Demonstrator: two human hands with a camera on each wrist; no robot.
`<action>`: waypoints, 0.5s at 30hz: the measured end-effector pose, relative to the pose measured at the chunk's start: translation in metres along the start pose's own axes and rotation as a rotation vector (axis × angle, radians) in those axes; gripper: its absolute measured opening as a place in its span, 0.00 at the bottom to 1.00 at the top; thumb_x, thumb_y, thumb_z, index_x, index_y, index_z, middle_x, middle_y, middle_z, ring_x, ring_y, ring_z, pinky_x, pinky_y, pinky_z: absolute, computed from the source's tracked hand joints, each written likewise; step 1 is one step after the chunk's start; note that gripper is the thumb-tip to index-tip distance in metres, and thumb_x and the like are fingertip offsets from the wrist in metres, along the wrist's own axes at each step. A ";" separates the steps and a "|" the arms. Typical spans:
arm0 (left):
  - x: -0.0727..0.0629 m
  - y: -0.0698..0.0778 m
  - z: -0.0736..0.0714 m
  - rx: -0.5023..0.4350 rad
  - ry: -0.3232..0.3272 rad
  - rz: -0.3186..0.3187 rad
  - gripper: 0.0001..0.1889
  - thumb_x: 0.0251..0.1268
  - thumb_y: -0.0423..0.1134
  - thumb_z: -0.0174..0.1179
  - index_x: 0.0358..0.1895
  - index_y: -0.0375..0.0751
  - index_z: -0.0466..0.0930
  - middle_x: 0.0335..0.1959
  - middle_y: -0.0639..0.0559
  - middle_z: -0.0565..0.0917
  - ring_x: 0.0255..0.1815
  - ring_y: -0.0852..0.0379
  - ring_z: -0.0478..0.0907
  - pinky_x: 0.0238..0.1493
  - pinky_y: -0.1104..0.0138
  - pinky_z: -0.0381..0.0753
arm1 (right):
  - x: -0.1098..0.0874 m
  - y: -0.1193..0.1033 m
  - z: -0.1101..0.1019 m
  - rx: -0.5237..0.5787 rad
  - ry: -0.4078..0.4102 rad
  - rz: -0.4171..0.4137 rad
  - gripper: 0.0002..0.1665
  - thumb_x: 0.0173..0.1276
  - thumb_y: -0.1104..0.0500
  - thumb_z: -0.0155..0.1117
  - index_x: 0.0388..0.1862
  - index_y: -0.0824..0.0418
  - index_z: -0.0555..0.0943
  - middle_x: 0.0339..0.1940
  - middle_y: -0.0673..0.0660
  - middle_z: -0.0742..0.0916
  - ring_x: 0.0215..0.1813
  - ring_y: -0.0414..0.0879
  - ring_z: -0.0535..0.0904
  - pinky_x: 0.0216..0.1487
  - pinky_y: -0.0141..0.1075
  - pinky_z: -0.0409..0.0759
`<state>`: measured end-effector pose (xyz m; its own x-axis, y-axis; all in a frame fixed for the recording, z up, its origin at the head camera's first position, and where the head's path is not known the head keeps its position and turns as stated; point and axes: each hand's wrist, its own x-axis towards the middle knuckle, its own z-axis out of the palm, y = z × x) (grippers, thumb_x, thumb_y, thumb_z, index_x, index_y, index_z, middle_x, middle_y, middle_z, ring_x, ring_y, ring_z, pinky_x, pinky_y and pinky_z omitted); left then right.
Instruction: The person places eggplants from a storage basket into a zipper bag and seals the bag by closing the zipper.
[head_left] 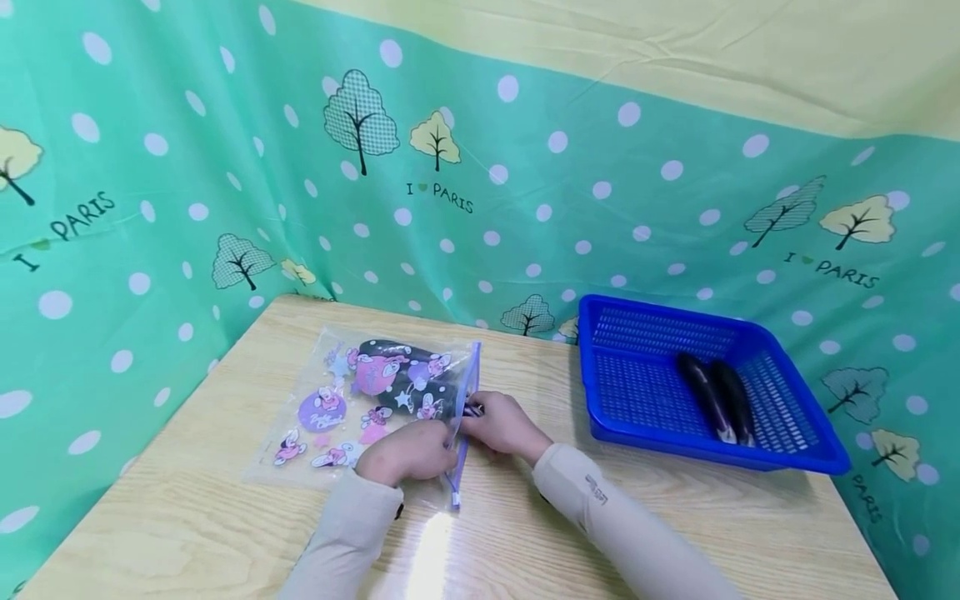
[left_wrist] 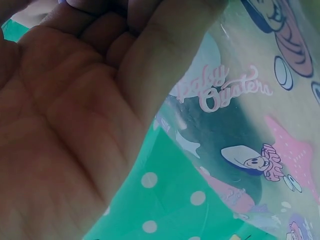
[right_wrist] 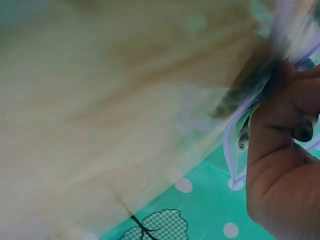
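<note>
A clear zip bag (head_left: 306,433) printed with pink and purple cartoon figures lies on the wooden table, its purple zip edge (head_left: 475,367) facing right. Dark eggplants (head_left: 438,396) show through the plastic in its upper half. At the bag's mouth my left hand (head_left: 412,450) grips the near part of the opening, fingers curled; its palm fills much of the left wrist view. My right hand (head_left: 498,423) reaches into the mouth and holds an eggplant by its stem end (right_wrist: 303,130). A second stem (right_wrist: 243,140) shows beside the hand in the right wrist view.
A blue plastic basket (head_left: 626,429) stands at the right of the table with two eggplants (head_left: 708,396) lying in it. Behind the table hangs a green dotted curtain (head_left: 540,242). The zip slider (head_left: 455,500) sits at the near end of the bag's edge.
</note>
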<state>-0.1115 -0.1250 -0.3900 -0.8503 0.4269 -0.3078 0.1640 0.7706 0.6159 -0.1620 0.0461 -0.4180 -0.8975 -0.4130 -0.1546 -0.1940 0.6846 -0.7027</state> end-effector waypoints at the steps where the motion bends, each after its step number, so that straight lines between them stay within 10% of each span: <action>1: 0.000 0.000 0.000 0.002 0.003 0.000 0.05 0.64 0.34 0.58 0.30 0.40 0.78 0.23 0.50 0.75 0.23 0.54 0.70 0.27 0.61 0.70 | 0.003 -0.001 0.001 -0.031 0.012 -0.001 0.16 0.68 0.47 0.70 0.38 0.60 0.84 0.22 0.51 0.82 0.16 0.41 0.74 0.21 0.34 0.73; 8: -0.002 0.000 -0.001 0.007 0.014 -0.006 0.04 0.61 0.34 0.57 0.28 0.42 0.77 0.25 0.50 0.76 0.27 0.52 0.72 0.33 0.59 0.73 | 0.013 -0.006 0.006 -0.252 0.089 0.019 0.29 0.64 0.34 0.68 0.18 0.53 0.72 0.15 0.46 0.73 0.21 0.42 0.69 0.26 0.35 0.70; 15: 0.001 -0.001 -0.001 0.006 0.008 0.020 0.04 0.63 0.34 0.56 0.30 0.40 0.78 0.24 0.50 0.74 0.24 0.54 0.71 0.30 0.60 0.72 | 0.005 -0.001 0.000 -0.207 0.016 -0.025 0.21 0.71 0.44 0.66 0.26 0.56 0.75 0.20 0.48 0.74 0.24 0.43 0.70 0.26 0.35 0.70</action>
<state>-0.1126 -0.1257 -0.3898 -0.8506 0.4389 -0.2897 0.1844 0.7648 0.6173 -0.1661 0.0427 -0.4180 -0.8972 -0.4231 -0.1262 -0.2925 0.7838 -0.5479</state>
